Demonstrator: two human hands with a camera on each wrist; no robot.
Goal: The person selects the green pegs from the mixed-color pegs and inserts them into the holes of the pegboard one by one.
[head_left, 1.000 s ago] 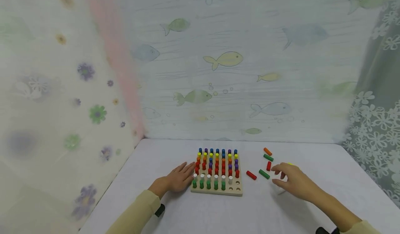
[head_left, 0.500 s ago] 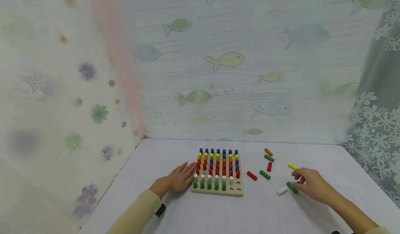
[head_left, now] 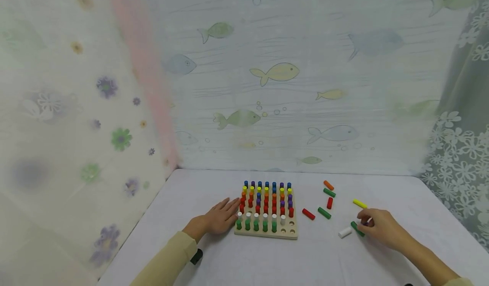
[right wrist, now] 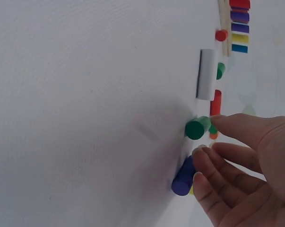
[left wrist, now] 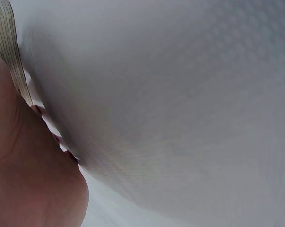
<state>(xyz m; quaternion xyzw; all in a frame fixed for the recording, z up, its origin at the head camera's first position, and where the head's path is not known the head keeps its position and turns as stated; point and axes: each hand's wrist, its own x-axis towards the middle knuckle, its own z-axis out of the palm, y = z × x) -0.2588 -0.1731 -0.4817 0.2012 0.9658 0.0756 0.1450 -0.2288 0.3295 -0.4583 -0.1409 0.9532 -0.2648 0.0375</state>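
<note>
The wooden pegboard (head_left: 267, 235) holds rows of coloured pegs, with several bare holes at its front right corner. My left hand (head_left: 221, 217) lies flat on the table, fingertips at the board's left edge. To the right, my right hand (head_left: 380, 226) reaches down among loose pegs. In the right wrist view its thumb is right at a green peg (right wrist: 196, 127), and its bent fingers are beside a dark blue-purple peg (right wrist: 183, 177). A gap shows between thumb and fingers. Near them lie a white peg (head_left: 345, 232) and a yellow peg (head_left: 360, 203).
Between board and right hand lie more loose pegs: a red peg (head_left: 308, 214), a green peg (head_left: 324, 212), a shorter red peg (head_left: 330, 203), another green peg (head_left: 329, 192) and an orange peg (head_left: 328, 185). A white cloth (head_left: 214, 264) covers the table. Printed fabric hangs behind.
My right hand has moved right, past the white peg to the green and blue-purple pegs, uncovering the yellow and white ones. Over the last half second it shifts only slightly. The left hand stays put.
</note>
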